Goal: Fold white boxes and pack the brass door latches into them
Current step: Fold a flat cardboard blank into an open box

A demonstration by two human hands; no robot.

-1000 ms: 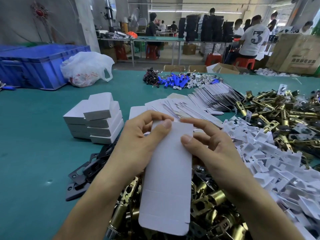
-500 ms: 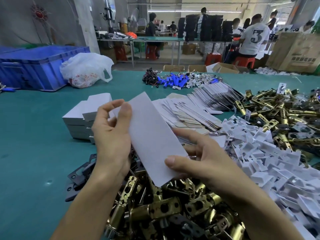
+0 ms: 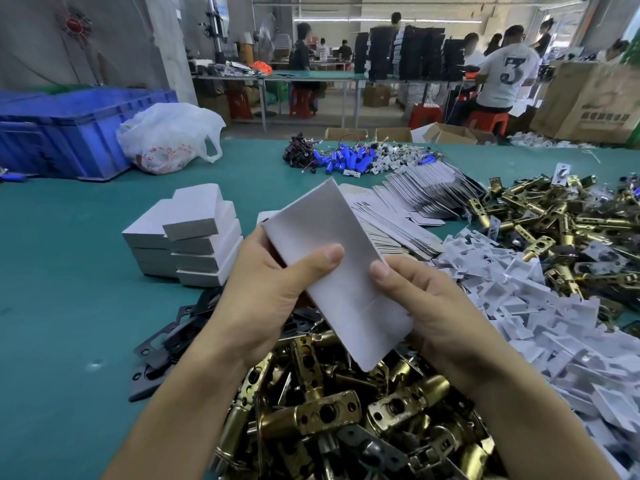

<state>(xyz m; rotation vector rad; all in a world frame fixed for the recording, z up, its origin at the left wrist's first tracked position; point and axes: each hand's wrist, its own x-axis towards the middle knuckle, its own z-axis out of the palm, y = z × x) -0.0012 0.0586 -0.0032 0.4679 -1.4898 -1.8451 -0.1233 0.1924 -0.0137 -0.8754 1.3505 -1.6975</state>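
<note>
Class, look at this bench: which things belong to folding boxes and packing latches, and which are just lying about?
Job in hand:
- flat white box, gripped by left hand and right hand
- stack of unfolded boxes
- folded white boxes
- brass latches

Lying about:
- blue crate
- white plastic bag
- blue cylinders
- cardboard carton

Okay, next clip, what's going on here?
A person at a green table holds a flat white box in both hands: the left hand grips its left edge, thumb on top, and the right hand pinches its right edge. It is not yet formed into a box. A heap of brass latches lies just beneath, and closed white boxes are stacked to the left. No latch is in hand.
</note>
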